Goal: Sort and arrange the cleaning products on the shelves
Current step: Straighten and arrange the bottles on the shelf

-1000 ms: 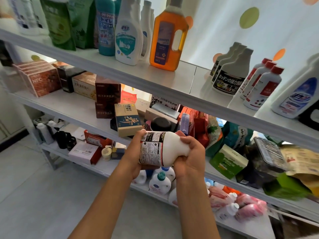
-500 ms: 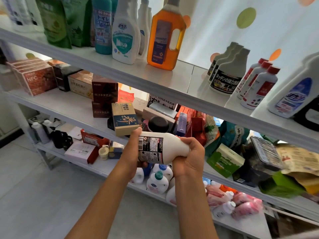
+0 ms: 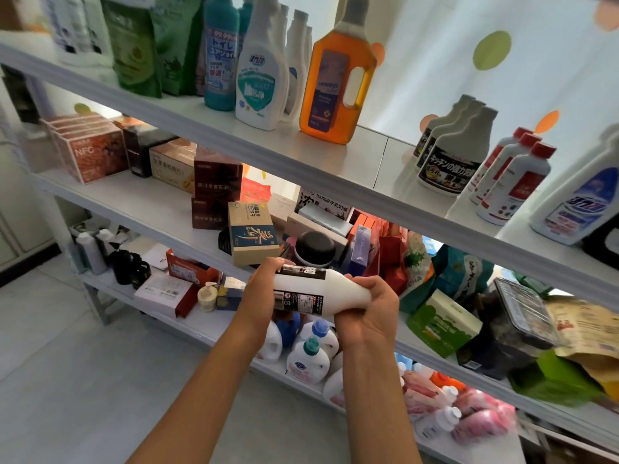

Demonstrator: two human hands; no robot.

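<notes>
A white bottle with a black label point(image 3: 311, 291) lies on its side in front of the middle shelf, held between both hands. My left hand point(image 3: 264, 289) grips its base end. My right hand point(image 3: 371, 308) is wrapped round its neck end, hiding the cap. On the top shelf point(image 3: 368, 162) stand three matching white bottles with black labels point(image 3: 452, 155), three red-capped white bottles point(image 3: 516, 182), an orange jug point(image 3: 335, 82) and white spray bottles point(image 3: 259, 72).
The middle shelf point(image 3: 134, 202) holds boxes, a black round lid point(image 3: 315, 249) and packets point(image 3: 462, 279). The lowest shelf carries white pump bottles point(image 3: 308, 360) and pink refill pouches point(image 3: 479, 420). A blue-labelled white bottle point(image 3: 576, 202) stands at the far right of the top shelf. Grey floor lies on the left.
The bottle has been turned in my hands, so its black label now faces more upward. Both hands keep their hold and have stayed in about the same place.
</notes>
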